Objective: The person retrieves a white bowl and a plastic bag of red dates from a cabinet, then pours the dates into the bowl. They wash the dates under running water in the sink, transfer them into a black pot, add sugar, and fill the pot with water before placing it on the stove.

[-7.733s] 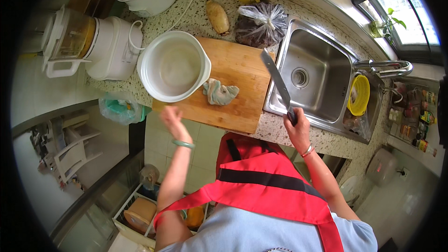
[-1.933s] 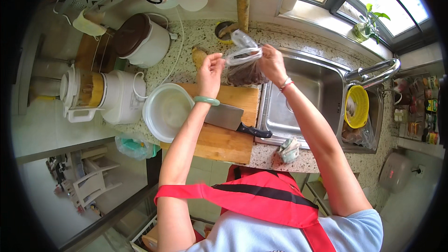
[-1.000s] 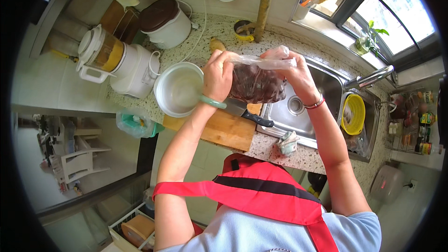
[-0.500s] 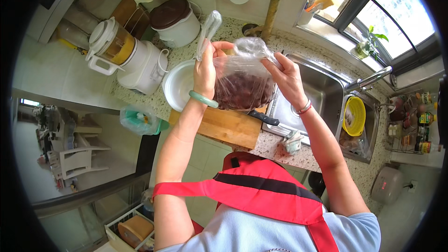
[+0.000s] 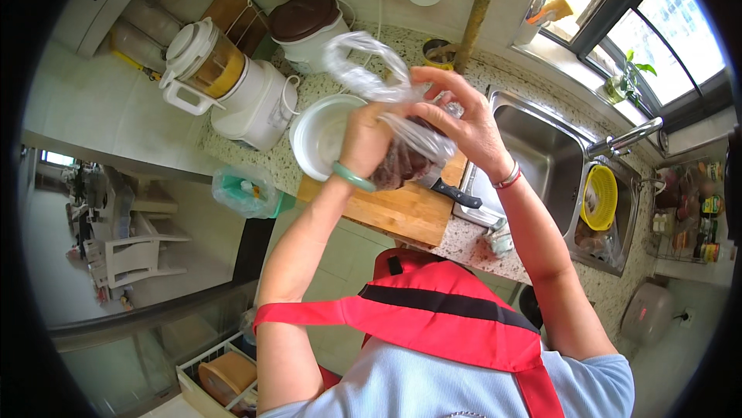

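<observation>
A clear plastic bag [image 5: 406,156] with dark reddish-brown contents is between my hands over the wooden cutting board [image 5: 394,213]. My left hand [image 5: 366,139] is closed around the bag's gathered upper part, and a long twisted handle loops up above it. My right hand [image 5: 471,126] curls its thumb and fingers about the plastic on the other side; its fingertips are partly blurred. Just below the bag lies a knife [image 5: 457,194] with a black handle, its blade partly hidden. Next to my left hand stands a white bowl [image 5: 308,141].
At the left stand a blender [image 5: 224,81] with yellow contents and a white pot with a brown lid [image 5: 304,16]. A steel sink [image 5: 533,151] with a yellow colander [image 5: 598,197] is on the right. A lined green bin [image 5: 249,192] hangs by the counter edge.
My hands have drawn closer together, and the bag's spread top is now bunched between them. The bag's handle has swung into a loop. The whole view has shifted slightly.
</observation>
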A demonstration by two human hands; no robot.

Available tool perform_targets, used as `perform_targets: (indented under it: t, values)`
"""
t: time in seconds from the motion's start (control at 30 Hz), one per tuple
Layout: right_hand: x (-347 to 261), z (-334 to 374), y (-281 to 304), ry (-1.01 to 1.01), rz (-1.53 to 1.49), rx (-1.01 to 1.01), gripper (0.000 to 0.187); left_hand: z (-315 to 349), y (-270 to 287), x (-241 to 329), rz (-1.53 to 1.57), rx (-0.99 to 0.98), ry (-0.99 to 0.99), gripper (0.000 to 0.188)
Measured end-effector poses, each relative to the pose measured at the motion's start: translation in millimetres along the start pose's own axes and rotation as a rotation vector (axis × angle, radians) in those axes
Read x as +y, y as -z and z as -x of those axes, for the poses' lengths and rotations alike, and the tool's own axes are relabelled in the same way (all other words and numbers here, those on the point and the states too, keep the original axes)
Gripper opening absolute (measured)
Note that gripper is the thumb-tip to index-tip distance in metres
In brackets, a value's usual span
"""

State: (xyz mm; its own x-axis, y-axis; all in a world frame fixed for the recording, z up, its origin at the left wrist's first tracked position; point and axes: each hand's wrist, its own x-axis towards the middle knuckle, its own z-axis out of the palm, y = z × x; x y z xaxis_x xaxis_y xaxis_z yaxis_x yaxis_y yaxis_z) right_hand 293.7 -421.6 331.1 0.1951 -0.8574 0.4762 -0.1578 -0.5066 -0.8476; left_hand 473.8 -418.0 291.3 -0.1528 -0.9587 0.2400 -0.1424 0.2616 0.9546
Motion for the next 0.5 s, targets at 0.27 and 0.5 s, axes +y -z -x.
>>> perform_targets:
  t: [0.27,0.5]
  values:
    - [66.4,24.9,4.5,-0.675,-0.249,-0.039,0.054,-13.0,38.8,-4.1,0.378,0.028,0.178,0.026]
    - [68.5,-10.5,-12.8,-0.852,-0.533,-0.106,0.049,-12.2,62.9,-36.2,0.499,0.054,0.243,0.032]
